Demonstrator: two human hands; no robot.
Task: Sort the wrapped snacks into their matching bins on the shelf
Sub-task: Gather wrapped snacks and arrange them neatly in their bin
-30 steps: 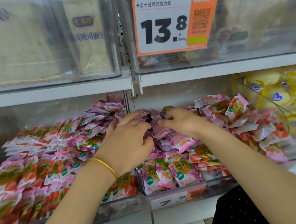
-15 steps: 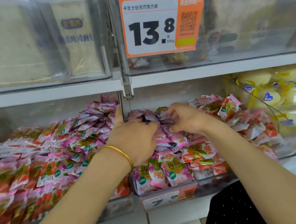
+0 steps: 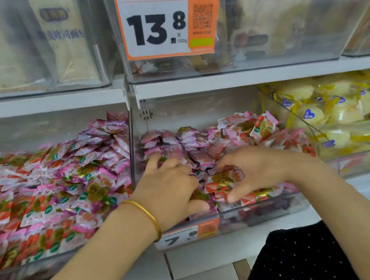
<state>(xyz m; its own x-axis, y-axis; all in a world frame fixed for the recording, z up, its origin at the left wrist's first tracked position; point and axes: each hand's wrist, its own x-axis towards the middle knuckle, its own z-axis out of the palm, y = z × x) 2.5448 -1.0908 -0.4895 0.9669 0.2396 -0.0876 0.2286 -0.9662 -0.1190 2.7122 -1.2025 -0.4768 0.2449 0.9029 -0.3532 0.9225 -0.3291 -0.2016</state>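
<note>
Pink snacks (image 3: 193, 139) in middle bin (image 3: 265, 209); left hand (image 3: 168, 188), right hand (image 3: 259, 168) fingers (image 3: 225, 162) clutch them.

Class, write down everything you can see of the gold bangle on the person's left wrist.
The bangle is a thin, plain band, gold and shiny like metal. It circles the wrist just behind the left hand, lying slanted across the arm. Only its upper arc shows; the underside is hidden. It touches skin only.

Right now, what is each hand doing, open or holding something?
Left hand: curled among purple packets; grip cannot be told.
Right hand: holds a strawberry packet.
</note>
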